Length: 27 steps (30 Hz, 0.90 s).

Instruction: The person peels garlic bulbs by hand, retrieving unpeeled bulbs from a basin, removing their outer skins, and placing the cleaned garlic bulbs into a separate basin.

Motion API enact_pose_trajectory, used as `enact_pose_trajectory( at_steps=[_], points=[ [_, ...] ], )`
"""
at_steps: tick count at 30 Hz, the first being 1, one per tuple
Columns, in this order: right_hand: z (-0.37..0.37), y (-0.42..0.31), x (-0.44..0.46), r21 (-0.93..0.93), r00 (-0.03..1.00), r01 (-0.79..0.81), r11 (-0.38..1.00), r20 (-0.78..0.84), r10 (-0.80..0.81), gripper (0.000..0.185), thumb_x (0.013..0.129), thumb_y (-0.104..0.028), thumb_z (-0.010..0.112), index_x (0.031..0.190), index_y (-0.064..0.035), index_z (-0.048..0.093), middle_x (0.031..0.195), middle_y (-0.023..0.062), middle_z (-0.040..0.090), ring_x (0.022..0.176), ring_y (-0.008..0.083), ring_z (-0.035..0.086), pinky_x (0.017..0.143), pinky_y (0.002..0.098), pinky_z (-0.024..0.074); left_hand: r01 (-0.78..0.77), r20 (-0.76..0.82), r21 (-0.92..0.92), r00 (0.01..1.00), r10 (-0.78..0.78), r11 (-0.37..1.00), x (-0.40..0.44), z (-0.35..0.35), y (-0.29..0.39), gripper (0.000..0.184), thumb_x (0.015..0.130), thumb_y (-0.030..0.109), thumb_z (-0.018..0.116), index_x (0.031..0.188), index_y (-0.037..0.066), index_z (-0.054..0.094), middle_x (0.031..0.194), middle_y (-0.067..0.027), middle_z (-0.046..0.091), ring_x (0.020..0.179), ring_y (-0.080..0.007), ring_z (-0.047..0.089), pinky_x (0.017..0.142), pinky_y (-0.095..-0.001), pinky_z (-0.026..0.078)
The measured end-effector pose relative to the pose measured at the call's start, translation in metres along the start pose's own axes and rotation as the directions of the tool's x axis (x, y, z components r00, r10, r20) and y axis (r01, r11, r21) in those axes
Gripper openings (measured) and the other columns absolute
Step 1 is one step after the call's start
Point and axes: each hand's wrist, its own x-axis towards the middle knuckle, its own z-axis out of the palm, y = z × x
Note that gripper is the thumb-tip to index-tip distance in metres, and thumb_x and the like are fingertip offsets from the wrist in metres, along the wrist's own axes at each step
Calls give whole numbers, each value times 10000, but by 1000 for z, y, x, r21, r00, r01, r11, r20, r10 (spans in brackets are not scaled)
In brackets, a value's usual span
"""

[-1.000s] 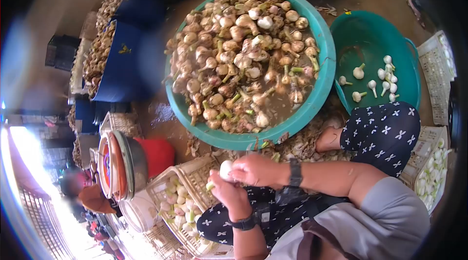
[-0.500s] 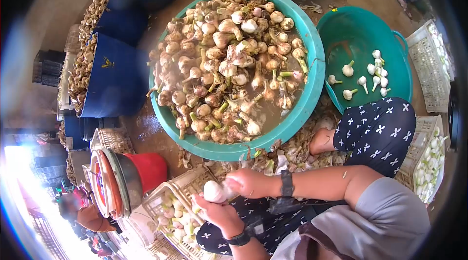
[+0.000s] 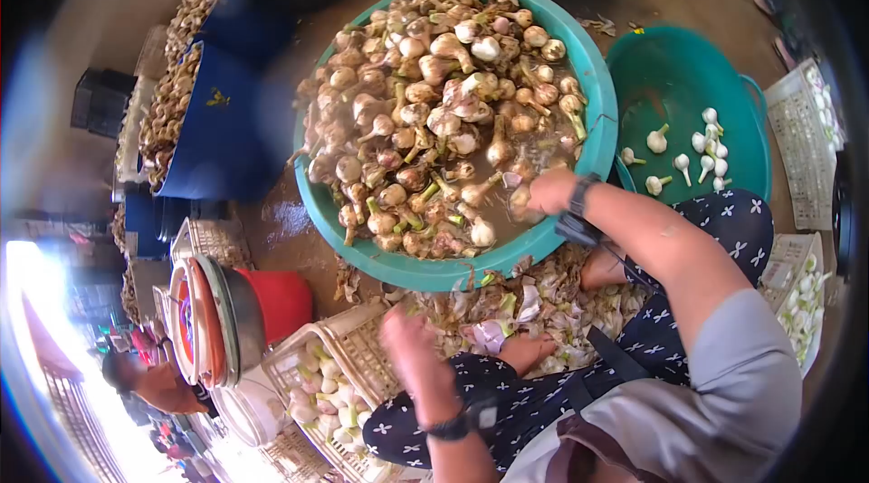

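Note:
A large teal tub (image 3: 608,89) holds muddy water and a heap of dirty garlic bulbs (image 3: 412,116) with short stalks. My right hand (image 3: 550,191) reaches over its near right rim, fingers closed around a brownish garlic bulb (image 3: 519,200) at the water. Over the lower left, near the rim of a cream plastic basket (image 3: 358,352), my left hand (image 3: 412,352) is smeared by motion. No bulb shows in it, and its fingers are not distinct. Cleaned white garlic bulbs (image 3: 330,401) lie inside that basket.
Right of the tub stands a green basin (image 3: 638,57) with several white bulbs. Blue bins (image 3: 213,134) of garlic line the left, beside stacked buckets and a red bucket (image 3: 281,306). Peeled skins (image 3: 561,329) cover the floor around my feet. White crates (image 3: 801,139) stand at far right.
The white bulb held between both hands is out of them. My right hand has moved up and forward into the tub; my left hand has lifted slightly. The view has shifted a little.

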Motion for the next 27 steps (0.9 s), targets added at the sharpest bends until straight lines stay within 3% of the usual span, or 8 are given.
enact_pose_trajectory(
  at_steps=[4,13,15,20,22,23,25,27],
  points=[
    [-1,-67,-85,307,945,294,905,-233,-228,319,868,-342,429,731,-96,578,668,163,585,644,357,578,561,457,450,504,294,-20,828,-477,863,8,79,-20,654,866,583,382,1221,34,392,968,-96,526,673,-165,541,556,-278,421],
    [51,-96,-99,426,840,478,768,-477,-258,303,851,-258,498,667,-34,587,595,129,584,565,294,589,512,400,448,270,395,-20,887,-240,963,-2,71,-16,343,807,218,529,1071,-1,557,868,-51,578,731,-120,552,591,-228,437],
    [79,-90,-78,867,892,445,225,-406,-200,322,883,-241,489,666,-20,580,603,34,588,564,167,572,492,328,433,336,480,-134,845,-236,932,-2,63,-21,416,784,191,514,1150,-7,515,984,-84,572,852,-153,557,711,-268,460],
    [18,-101,-127,929,984,-100,-356,39,-174,252,894,-194,490,761,-9,599,661,-20,572,592,79,498,524,259,409,67,627,82,772,-104,994,14,48,-9,544,798,209,510,1281,-17,397,1080,-114,565,968,-220,553,891,-311,416],
    [48,-95,-108,724,854,506,469,-499,-151,217,897,-177,490,860,-8,622,737,9,606,625,98,532,557,267,440,4,600,491,724,-341,871,7,55,5,570,773,127,583,1291,-6,385,1096,-144,564,970,-253,557,858,-315,437],
    [58,-94,-100,725,853,505,468,-501,-145,217,897,-177,490,860,-8,622,737,9,606,625,98,532,557,267,440,0,603,494,721,-343,869,-5,58,14,570,773,127,583,1291,-6,385,1096,-144,564,970,-253,557,858,-315,437],
    [62,-91,-94,967,982,183,-176,-190,-24,202,895,-153,490,865,-6,625,744,44,620,640,148,573,586,281,466,-537,717,513,697,10,669,-24,63,22,564,731,35,630,1262,22,439,1123,-193,553,989,-276,560,840,-326,448],
    [54,-84,-98,925,996,-44,-377,9,-94,180,900,-160,497,907,-20,609,788,51,616,704,169,597,615,283,482,-711,748,456,632,201,535,-28,64,10,592,696,-19,655,1250,51,458,1121,-229,545,1018,-294,555,877,-338,433]
  ],
)
